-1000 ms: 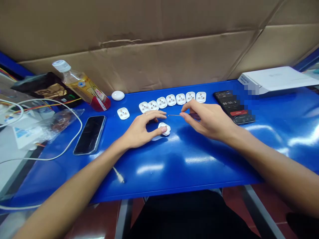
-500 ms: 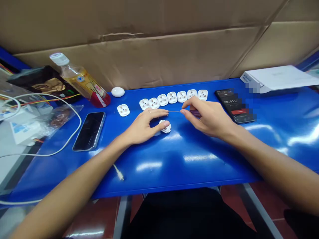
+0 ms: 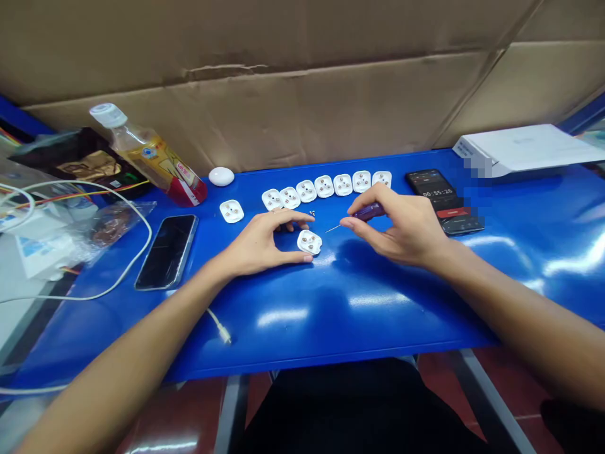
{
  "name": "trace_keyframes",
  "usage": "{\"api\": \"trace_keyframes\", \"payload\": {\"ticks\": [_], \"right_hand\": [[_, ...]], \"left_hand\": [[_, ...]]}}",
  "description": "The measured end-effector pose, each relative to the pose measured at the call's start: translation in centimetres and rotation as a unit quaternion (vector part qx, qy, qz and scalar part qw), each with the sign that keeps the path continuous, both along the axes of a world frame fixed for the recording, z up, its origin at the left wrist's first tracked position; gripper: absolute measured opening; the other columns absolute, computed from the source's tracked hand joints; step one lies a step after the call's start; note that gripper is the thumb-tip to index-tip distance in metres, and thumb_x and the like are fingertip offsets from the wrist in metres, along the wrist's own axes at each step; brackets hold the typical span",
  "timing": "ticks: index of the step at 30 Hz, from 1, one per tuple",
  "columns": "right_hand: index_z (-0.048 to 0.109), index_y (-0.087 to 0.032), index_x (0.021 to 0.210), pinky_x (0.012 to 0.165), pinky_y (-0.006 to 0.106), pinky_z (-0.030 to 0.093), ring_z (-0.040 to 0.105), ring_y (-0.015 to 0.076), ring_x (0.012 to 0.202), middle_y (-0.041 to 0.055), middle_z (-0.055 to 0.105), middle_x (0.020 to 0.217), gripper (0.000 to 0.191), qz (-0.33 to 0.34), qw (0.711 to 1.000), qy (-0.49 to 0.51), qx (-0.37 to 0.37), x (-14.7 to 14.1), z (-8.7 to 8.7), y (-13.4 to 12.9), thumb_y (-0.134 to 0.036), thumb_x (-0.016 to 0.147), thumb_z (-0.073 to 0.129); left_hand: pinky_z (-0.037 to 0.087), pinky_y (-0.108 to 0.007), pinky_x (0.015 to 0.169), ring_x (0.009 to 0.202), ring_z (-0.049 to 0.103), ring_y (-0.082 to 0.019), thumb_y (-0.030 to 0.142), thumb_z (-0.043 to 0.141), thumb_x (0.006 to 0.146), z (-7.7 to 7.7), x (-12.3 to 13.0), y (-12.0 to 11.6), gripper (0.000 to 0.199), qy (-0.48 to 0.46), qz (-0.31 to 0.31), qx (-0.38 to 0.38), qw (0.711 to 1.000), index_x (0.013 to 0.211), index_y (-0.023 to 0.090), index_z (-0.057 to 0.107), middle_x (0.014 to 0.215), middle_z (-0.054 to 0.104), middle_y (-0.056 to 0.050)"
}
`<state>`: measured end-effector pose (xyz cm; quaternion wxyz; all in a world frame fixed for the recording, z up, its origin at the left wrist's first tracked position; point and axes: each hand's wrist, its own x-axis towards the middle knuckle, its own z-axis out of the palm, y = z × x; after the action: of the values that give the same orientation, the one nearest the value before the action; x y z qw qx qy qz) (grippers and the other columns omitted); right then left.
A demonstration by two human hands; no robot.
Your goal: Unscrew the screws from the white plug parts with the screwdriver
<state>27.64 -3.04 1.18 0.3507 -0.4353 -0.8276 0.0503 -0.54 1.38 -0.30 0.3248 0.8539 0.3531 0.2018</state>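
My left hand [image 3: 265, 243] rests on the blue table, thumb and fingers around the edges of a white plastic housing [image 3: 308, 242] with small metal parts inside. Its thumb touches the housing's near edge. My right hand [image 3: 394, 221] grips a screwdriver [image 3: 371, 211] by its dark purple handle. The thin shaft points down and left, its tip just right of the housing and apart from it. A small metal piece, perhaps a screw [image 3: 312, 214], lies beyond my left fingertips. Behind my hands, several similar white housings [image 3: 324, 186] stand in a row.
Another white housing [image 3: 231, 211], a white rounded object [image 3: 221, 176], a phone [image 3: 166, 252] and a drink bottle [image 3: 151, 157] are on the left. A white cable [image 3: 137, 268] trails there. A phone showing a timer [image 3: 437, 195] and a white box [image 3: 524, 148] sit right; cardboard [image 3: 302, 120] stands behind.
My left fingers have drawn back from the screwdriver tip and now surround the housing, which shows more fully. The screwdriver has tilted, its tip lower and nearer the housing.
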Motion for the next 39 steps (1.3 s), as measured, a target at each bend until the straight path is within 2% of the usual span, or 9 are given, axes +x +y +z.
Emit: {"api": "trace_keyframes", "payload": {"ticks": [6,20,27,30,35,39], "right_hand": [[0.065,-0.024,0.098,0.072,0.033,0.063,0.076,0.0192,0.075,0.003,0.077,0.089,0.014,0.05,0.998,0.023,-0.004,-0.5,0.8,-0.8,-0.038,0.099,0.068],[0.065,-0.023,0.099,0.072,0.029,0.063,0.076,0.0166,0.075,0.0018,0.078,0.09,0.013,0.09,0.995,0.026,-0.031,-0.7,0.5,-0.7,-0.035,0.098,0.069],[0.064,-0.025,0.099,0.074,0.031,0.063,0.076,0.0178,0.077,0.0017,0.078,0.092,0.012,0.088,0.994,0.028,-0.056,-0.7,0.6,-0.7,-0.036,0.098,0.067],[0.064,-0.025,0.099,0.072,0.032,0.062,0.075,0.018,0.076,0.0019,0.078,0.091,0.012,0.091,0.995,0.023,-0.044,-0.6,0.6,-0.7,-0.036,0.098,0.067],[0.062,-0.025,0.098,0.068,0.031,0.058,0.074,0.0184,0.074,0.0014,0.077,0.086,0.011,0.046,0.998,-0.012,-0.028,-0.6,0.5,-0.8,-0.035,0.098,0.068],[0.064,-0.021,0.092,0.054,0.031,0.04,0.067,0.0182,0.057,0.0013,0.073,0.069,0.023,-0.018,0.995,-0.098,0.024,-1.2,0.6,-1.1,-0.041,0.103,0.061]], "left_hand": [[0.054,-0.037,0.092,0.106,0.072,-0.026,0.057,0.083,0.083,0.0,0.2,-0.1,0.052,0.005,-0.007,-0.005,1.0,0.124,0.026,0.077,0.118,0.079,-0.005],[0.055,-0.036,0.093,0.106,0.073,-0.026,0.056,0.083,0.083,-0.2,0.3,-0.1,0.05,0.002,-0.003,0.009,1.0,0.122,0.026,0.078,0.118,0.079,-0.005],[0.055,-0.036,0.093,0.107,0.073,-0.027,0.057,0.083,0.083,-0.2,0.3,-0.1,0.05,0.003,-0.004,0.007,1.0,0.122,0.026,0.078,0.12,0.079,-0.006],[0.055,-0.036,0.092,0.107,0.072,-0.026,0.056,0.083,0.083,-0.1,0.3,-0.1,0.05,-0.002,-0.005,0.005,1.0,0.122,0.025,0.078,0.119,0.079,-0.005],[0.053,-0.034,0.092,0.106,0.072,-0.025,0.054,0.084,0.083,-0.1,0.3,-0.2,0.049,-0.001,-0.001,0.001,1.0,0.121,0.025,0.077,0.118,0.079,-0.004],[0.053,-0.032,0.089,0.099,0.072,-0.022,0.051,0.086,0.081,-0.3,0.5,-0.3,0.044,-0.009,0.012,0.005,1.0,0.115,0.023,0.078,0.111,0.08,-0.003]]}}
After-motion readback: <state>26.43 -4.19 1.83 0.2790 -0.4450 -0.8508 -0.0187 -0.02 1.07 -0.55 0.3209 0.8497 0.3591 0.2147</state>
